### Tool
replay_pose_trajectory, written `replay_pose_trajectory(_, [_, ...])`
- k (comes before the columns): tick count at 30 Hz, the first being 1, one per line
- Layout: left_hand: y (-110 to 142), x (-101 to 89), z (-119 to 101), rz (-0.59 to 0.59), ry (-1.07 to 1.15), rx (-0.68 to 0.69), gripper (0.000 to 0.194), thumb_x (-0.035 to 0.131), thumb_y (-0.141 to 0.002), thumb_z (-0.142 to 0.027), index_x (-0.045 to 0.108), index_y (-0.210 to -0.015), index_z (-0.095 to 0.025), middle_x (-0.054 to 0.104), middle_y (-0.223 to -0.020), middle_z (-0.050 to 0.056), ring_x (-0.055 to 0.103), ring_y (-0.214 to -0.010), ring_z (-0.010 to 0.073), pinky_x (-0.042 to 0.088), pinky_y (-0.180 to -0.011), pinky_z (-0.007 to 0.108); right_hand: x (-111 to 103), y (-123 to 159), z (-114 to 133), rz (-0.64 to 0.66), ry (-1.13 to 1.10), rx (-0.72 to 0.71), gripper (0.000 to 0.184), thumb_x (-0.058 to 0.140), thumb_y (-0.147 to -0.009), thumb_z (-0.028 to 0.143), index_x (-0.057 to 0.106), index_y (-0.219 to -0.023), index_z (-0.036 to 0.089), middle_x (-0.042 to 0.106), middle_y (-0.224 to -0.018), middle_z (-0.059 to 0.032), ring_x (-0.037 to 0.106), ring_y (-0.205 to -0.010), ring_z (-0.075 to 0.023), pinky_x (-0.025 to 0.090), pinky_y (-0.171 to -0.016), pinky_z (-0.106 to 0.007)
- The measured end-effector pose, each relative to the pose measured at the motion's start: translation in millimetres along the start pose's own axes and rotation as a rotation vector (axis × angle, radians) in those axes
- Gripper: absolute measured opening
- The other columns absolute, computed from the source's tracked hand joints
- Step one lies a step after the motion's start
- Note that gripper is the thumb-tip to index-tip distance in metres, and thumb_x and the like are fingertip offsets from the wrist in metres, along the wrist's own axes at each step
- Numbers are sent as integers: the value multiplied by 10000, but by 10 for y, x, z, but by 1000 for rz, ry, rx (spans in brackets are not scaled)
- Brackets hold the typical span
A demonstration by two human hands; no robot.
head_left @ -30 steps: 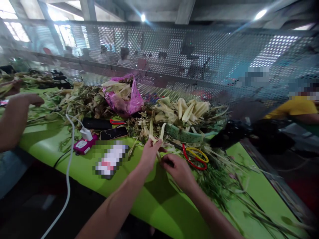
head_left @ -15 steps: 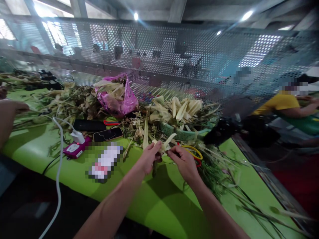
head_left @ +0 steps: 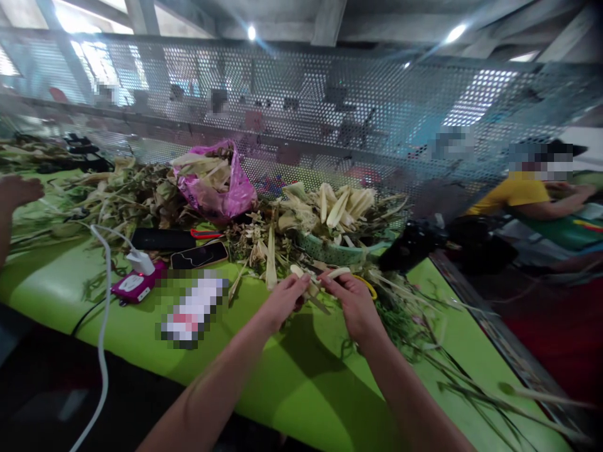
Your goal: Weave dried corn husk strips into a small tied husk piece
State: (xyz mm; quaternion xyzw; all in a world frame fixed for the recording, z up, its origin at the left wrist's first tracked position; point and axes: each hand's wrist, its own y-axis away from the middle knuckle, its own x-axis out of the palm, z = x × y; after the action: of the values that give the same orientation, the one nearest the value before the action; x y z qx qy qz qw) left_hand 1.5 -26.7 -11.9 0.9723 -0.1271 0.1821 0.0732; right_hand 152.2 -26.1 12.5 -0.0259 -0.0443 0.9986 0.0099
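Note:
My left hand is closed, pinching a pale corn husk above the green table. Close beside it, my right hand is also closed, with a curled pale husk strip between thumb and fingers. The fingers partly hide both pieces, so I cannot tell whether they are still joined. A yellow loop, like a scissors handle, lies behind my right hand. Beyond the hands, a green basket carries a heap of dried corn husks. One long husk lies left of it.
Left on the green table are a purple power adapter with a white cable, phones and a pink bag of husks. Green stems lie right. Another person's hand is far left; a person in yellow sits right.
My hands have drawn slightly apart, and the upright husk strip between them now lies bent over in my right fingers. The other person's hand at left has shifted left. The view has turned slightly.

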Motion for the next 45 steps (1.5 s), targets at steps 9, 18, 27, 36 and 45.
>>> replay_pose_trajectory(9, [38,21,-45,119,-225,81,358,572,-777,-510,543,-679,-167,419,-595,-32,343,-537,83,276,-506,200,-136,-88,-74,-138,92,-50,358,714,-686,455,637,-865,154,655,-793,-53,574,-666,-177,479,-655,-332])
replay_pose_trajectory(18, [86,54,-45,210,-467,181,181,601,-758,-344,672,-812,-187,633,-733,31,541,-704,184,419,-661,249,-192,-57,161,119,674,-442,219,587,-829,408,708,-854,228,669,-1045,-66,525,-1086,-248,347,-972,-447])
replay_pose_trajectory(27, [119,141,13,511,-359,7,215,553,-812,-333,702,-854,-183,681,-876,65,605,-814,184,445,-809,282,-42,17,44,67,129,-109,210,692,-728,408,691,-797,209,649,-784,-12,586,-730,-175,466,-695,-304])
replay_pose_trajectory(36, [88,85,2,214,-104,-38,418,523,-811,-528,701,-851,-151,569,-688,31,452,-593,104,345,-539,197,-201,-68,92,-133,247,-232,370,656,-762,412,628,-1080,225,624,-1125,-57,551,-1012,-204,438,-856,-340])
replay_pose_trajectory(45, [69,71,9,62,-38,-75,391,538,-786,-517,623,-721,-141,525,-605,3,426,-554,99,331,-529,214,-67,0,77,128,-127,110,289,728,-668,439,613,-699,175,599,-657,4,532,-596,-129,464,-594,-268])
